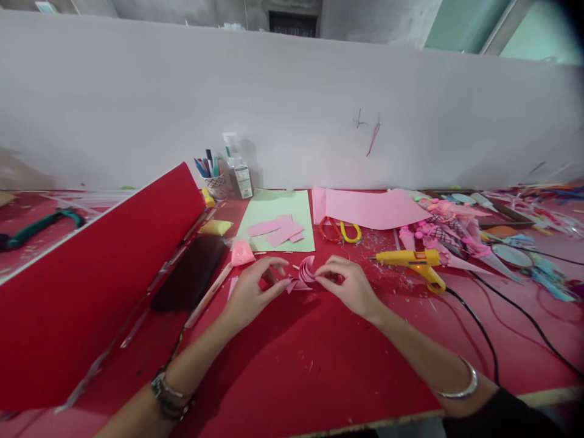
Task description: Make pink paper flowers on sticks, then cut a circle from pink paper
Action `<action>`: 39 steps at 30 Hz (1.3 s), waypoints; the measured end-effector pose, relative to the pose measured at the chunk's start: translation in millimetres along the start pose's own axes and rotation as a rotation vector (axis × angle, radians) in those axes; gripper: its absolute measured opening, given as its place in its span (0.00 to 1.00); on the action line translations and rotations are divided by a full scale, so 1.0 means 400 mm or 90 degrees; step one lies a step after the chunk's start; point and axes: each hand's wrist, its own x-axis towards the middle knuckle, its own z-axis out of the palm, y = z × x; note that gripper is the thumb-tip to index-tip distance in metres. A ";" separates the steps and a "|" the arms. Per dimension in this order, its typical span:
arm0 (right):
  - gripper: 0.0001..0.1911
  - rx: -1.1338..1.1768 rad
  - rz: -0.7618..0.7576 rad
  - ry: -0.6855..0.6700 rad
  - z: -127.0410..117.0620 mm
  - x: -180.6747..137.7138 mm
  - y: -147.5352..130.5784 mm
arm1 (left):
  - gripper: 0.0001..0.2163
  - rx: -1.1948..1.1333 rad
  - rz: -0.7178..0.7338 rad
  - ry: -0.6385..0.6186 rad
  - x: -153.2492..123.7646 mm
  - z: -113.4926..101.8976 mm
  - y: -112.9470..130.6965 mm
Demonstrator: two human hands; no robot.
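Between my hands, just above the red tabletop, is a curled, fringed pink paper strip. My right hand pinches its right side between thumb and fingertips. On the other side, my left hand is open, thumb and fingers apart. Its thumb tip is close to the left end of the pink paper; whether it touches I cannot tell. Beyond them, cut pink paper pieces lie on a pale green sheet. Scissors with red and yellow handles lie behind my right hand.
A yellow glue gun with a black cord lies at right, before pink paper cones. Left are a dark phone, a wooden stick and a slanted red board. A pen cup and bottle stand behind.
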 end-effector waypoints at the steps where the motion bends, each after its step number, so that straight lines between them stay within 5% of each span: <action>1: 0.05 -0.021 0.002 0.005 -0.002 0.001 0.005 | 0.10 0.026 -0.001 0.004 0.000 0.004 -0.002; 12: 0.05 -0.238 0.059 0.030 -0.002 0.002 0.062 | 0.18 0.192 -0.007 -0.097 -0.004 0.034 -0.026; 17: 0.06 -0.211 0.018 0.050 0.002 -0.001 0.018 | 0.18 0.139 0.002 -0.095 -0.007 0.039 -0.032; 22: 0.03 -0.160 -0.032 -0.058 0.019 -0.011 -0.010 | 0.09 0.076 0.017 -0.020 -0.006 0.050 -0.038; 28: 0.05 -0.135 -0.066 -0.165 0.027 -0.017 -0.016 | 0.05 0.026 -0.021 -0.058 -0.004 0.052 -0.024; 35: 0.06 -0.091 -0.003 -0.075 0.034 -0.013 -0.016 | 0.04 -0.004 -0.046 -0.042 -0.005 0.051 -0.015; 39: 0.06 -0.095 -0.017 -0.122 0.041 -0.012 -0.010 | 0.07 0.049 -0.075 -0.042 -0.007 0.056 -0.012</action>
